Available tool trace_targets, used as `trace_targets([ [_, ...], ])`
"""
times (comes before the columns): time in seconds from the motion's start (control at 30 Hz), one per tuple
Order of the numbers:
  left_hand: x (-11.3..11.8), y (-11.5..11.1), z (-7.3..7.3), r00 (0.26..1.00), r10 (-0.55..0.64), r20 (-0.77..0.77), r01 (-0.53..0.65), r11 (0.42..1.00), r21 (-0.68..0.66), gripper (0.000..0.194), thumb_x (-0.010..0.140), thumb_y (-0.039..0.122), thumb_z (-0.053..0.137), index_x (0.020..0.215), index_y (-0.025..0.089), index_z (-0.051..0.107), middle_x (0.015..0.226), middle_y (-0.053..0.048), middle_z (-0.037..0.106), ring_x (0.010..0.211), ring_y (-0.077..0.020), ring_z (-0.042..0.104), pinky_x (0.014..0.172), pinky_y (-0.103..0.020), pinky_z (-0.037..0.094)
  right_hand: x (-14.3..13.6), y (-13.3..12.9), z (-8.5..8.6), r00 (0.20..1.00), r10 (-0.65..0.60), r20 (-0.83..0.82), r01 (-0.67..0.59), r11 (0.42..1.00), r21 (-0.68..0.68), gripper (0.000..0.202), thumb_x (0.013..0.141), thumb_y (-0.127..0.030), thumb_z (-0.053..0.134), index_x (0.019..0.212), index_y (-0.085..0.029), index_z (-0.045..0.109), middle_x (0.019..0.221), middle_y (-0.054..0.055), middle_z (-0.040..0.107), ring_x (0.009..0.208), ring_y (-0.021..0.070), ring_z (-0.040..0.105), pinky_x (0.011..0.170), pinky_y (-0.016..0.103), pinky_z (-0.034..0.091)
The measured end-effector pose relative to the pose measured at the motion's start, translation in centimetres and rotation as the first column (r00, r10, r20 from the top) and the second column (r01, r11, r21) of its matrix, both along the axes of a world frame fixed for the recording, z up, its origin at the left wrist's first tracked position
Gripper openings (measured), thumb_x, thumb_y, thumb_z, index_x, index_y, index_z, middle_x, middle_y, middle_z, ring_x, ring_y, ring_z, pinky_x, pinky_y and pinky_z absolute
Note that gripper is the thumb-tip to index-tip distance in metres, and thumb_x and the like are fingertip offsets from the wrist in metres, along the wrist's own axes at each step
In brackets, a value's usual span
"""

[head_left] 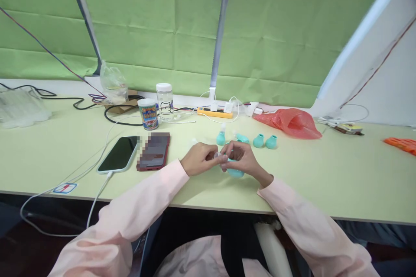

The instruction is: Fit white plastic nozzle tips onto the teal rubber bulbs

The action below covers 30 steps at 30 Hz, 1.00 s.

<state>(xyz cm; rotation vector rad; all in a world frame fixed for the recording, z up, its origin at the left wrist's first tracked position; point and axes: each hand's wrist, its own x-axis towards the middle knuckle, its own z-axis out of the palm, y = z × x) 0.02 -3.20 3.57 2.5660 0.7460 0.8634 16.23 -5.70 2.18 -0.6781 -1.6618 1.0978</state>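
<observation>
While the person leans over the pale table (325, 177), their left hand (199, 159) pinches a small clear plastic piece (216, 154) between thumb and fingers, just above the tabletop near its front edge. The right hand (243, 158) meets it there, fingers curled and tips close to the same piece; I can't tell whether they grip it. Below that hand shows a turquoise bulb (235, 172), partly covered by the fingers, so whether it is held or only touched I can't make out.

Just beyond the hands stands another turquoise bulb with a clear nozzle (221, 138), and to the right of it a turquoise piece lies on its side (243, 138). Two open-necked turquoise bulbs (264, 141) stand side by side next to that. Behind them sprawls a crumpled red plastic bag (289, 123), with an orange power strip (214, 113) to its left.

Over on the person's left lie two smartphones (118, 154), near each other, one plugged into a white cable (100, 197). Beyond the phones, a printed paper cup (148, 114) stands beside a white-lidded clear jar (165, 101).
</observation>
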Motion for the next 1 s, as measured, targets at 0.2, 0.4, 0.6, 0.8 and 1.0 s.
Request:
trace_targets([
  [0.2, 0.6, -0.4, -0.6, 0.983, -0.024, 0.181, 0.036, 0.997, -0.062, 0.039, 0.079, 0.035, 0.034, 0.048, 0.012, 0.043, 0.043, 0.005, 0.028, 0.043, -0.0044, 0.026, 0.044, -0.019, 0.022, -0.2, 0.0, -0.2, 0.991, -0.075, 0.113, 0.060, 0.990, 0.131, 0.034, 0.045, -0.023, 0.073, 0.070, -0.018, 0.051, 0.070, 0.000, 0.053, 0.065, 0.0124, 0.052, 0.058, 0.027, 0.046],
  [0.4, 0.5, 0.0, -0.8, 0.974, 0.018, 0.228, 0.021, 0.985, -0.170, 0.041, 0.076, 0.038, 0.037, 0.043, 0.013, 0.033, 0.043, 0.005, 0.022, 0.043, -0.0045, 0.020, 0.042, -0.020, 0.018, 0.0, -0.2, -0.4, 0.953, -0.069, 0.294, 0.046, 0.995, 0.085, 0.020, 0.056, -0.031, 0.066, 0.065, -0.014, 0.060, 0.054, 0.000, 0.054, 0.048, 0.0112, 0.049, 0.045, 0.025, 0.041],
  [0.6, 1.0, 0.0, -1.5, 0.917, -0.031, 0.397, 0.234, 0.848, -0.476, 0.045, 0.074, 0.046, 0.034, 0.043, 0.014, 0.031, 0.039, 0.005, 0.026, 0.038, -0.0036, 0.023, 0.038, -0.019, 0.018, -0.1, -0.7, 0.4, 0.953, 0.054, 0.299, -0.044, 0.998, -0.041, 0.018, 0.061, -0.030, 0.062, 0.058, -0.013, 0.060, 0.049, 0.000, 0.054, 0.045, 0.0110, 0.049, 0.042, 0.023, 0.038],
  [0.8, 0.6, 0.7, -0.7, 0.816, 0.104, 0.568, 0.366, 0.668, -0.648, 0.038, 0.074, 0.042, 0.031, 0.045, 0.018, 0.026, 0.035, 0.008, 0.018, 0.032, -0.0034, 0.017, 0.036, -0.019, 0.016, 0.5, -0.8, 0.7, 0.982, 0.128, 0.136, -0.119, 0.990, -0.072, 0.016, 0.063, -0.027, 0.062, 0.067, -0.012, 0.060, 0.055, 0.001, 0.056, 0.047, 0.0128, 0.053, 0.045, 0.026, 0.041],
  [1.0, -0.4, 1.9, -0.5, 0.929, 0.271, 0.252, -0.246, 0.961, -0.126, 0.034, 0.074, 0.044, 0.038, 0.057, 0.015, 0.042, 0.045, 0.005, 0.034, 0.044, -0.0065, 0.033, 0.045, -0.020, 0.023, 4.4, 0.5, 2.4, 0.981, -0.168, 0.094, 0.154, 0.978, 0.144, 0.017, 0.065, -0.032, 0.058, 0.068, -0.016, 0.062, 0.066, 0.004, 0.057, 0.063, 0.0152, 0.053, 0.057, 0.028, 0.042],
])
